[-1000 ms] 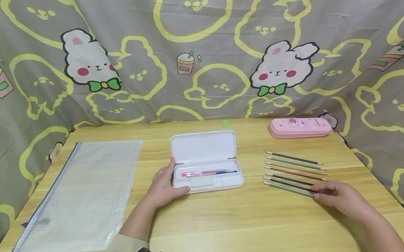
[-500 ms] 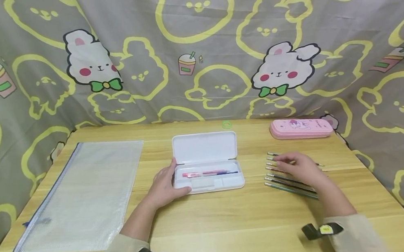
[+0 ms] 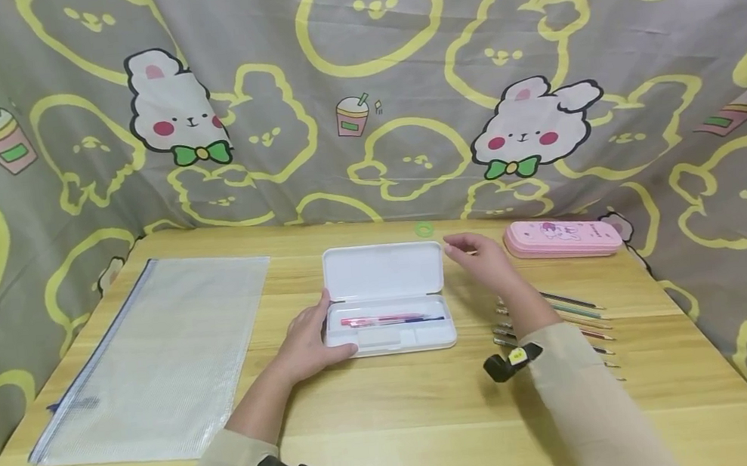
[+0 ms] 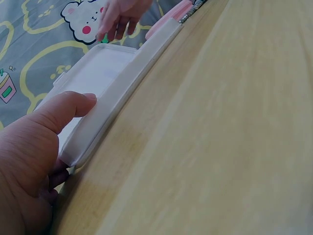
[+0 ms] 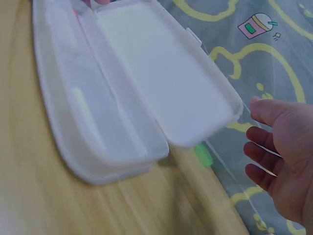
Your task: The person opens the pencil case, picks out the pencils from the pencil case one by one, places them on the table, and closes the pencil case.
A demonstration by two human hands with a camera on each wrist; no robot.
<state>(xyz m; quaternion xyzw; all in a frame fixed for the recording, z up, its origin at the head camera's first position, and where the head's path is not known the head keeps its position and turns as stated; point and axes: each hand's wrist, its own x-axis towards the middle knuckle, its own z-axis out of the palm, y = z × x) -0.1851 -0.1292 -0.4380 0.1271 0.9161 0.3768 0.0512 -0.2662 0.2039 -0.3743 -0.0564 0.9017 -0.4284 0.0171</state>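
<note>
A white pencil case lies on the table with its lid raised. Inside it are a pink pen and a blue one, plus a pale block in the front compartment. My left hand grips the case's left end, its thumb over the front edge and fingers on the far side. Just off the lid's upper right corner, my right hand hovers with fingers loosely bent and nothing in them. The right wrist view shows this hand apart from the lid.
Several pencils lie in a row at the right, partly hidden by the right forearm. Behind them sits a pink pencil box. A small green ring is near the curtain, and a clear zip pouch lies left.
My right hand has left the near end of the pencils, passed over their eraser ends, and moved left and back to the raised lid. The left hand keeps its hold on the pencil case.
</note>
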